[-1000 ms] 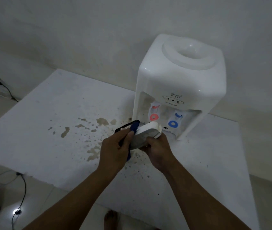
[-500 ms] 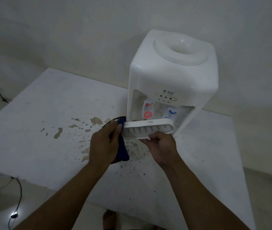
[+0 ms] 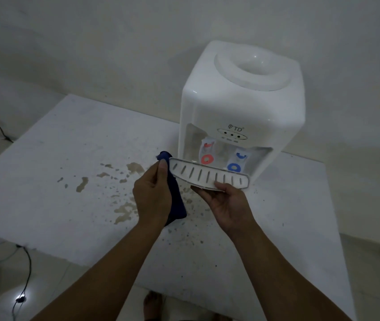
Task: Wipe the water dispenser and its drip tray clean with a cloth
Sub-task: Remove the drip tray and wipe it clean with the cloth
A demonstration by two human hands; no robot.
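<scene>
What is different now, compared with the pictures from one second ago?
The drip tray was tipped on edge between the hands; now its slotted top faces up, level in front of the dispenser. The right hand moved to its front edge. The left hand still holds the blue cloth at the tray's left end. The stains are unchanged.
</scene>
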